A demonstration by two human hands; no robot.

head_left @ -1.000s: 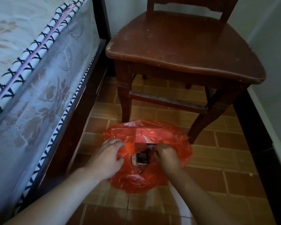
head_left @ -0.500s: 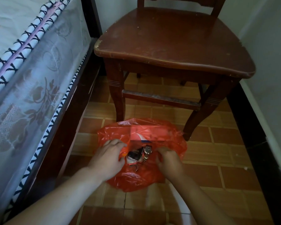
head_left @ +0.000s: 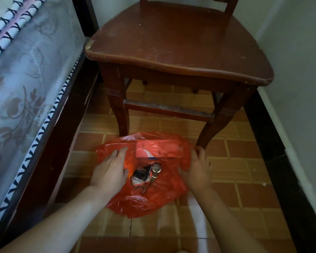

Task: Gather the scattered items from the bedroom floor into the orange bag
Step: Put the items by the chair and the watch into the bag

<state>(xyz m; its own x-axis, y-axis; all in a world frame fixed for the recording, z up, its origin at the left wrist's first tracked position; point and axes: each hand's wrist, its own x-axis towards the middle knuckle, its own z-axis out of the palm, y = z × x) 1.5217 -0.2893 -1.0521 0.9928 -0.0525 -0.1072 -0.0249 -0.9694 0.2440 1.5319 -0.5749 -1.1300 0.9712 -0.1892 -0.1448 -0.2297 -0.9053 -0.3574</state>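
Spreading apart since a moment before, the left hand (head_left: 110, 171) and right hand (head_left: 197, 168) lay flat-fingered on the orange bag (head_left: 150, 199) on the floor, exposing the gathered watch (head_left: 156, 168) inside.

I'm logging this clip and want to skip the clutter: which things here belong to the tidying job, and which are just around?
Job:
orange bag
wristwatch in its mouth
dark packet
chain
left hand and right hand, both on the bag

Just around:
wooden chair
bed
tiled floor
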